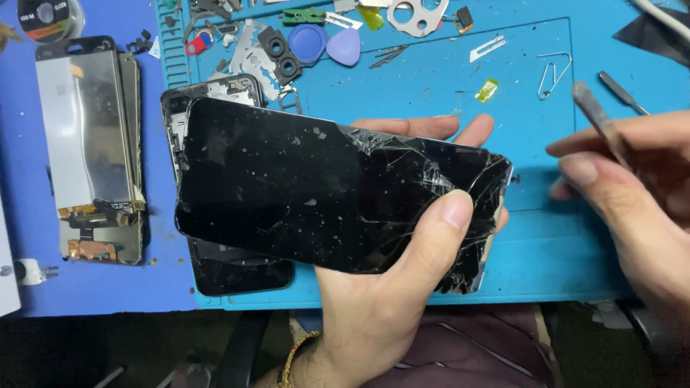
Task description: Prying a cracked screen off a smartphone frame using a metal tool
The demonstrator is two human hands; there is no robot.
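Flat black phone screen panel with shattered glass (316, 194), cracks webbing across its right end, held level above the blue silicone work mat (445, 86). Gripped at that cracked end by the left hand (388, 287): thumb pressed on the glass face, fingers wrapped underneath with tips showing past the far edge. Right hand (632, 194) just beside the panel's right end, apart from it, fingers pinched closed around a thin grey metal pry tool (596, 118) whose flat tip points up and away.

Directly beneath the panel's left half, lying on the mat: a black opened phone body (237, 269) with its metal inner frame partly visible at the top. Further left, off the mat on the blue table surface (93, 287): a stack of silver-backed display assemblies with copper-coloured flex cables (90, 151).

Along the mat's far edge: a blue round pick beside a purple triangular pick (343, 47), a black dual camera module (280, 54), a bent wire paperclip (553, 72) and a small yellow tape scrap (486, 89).
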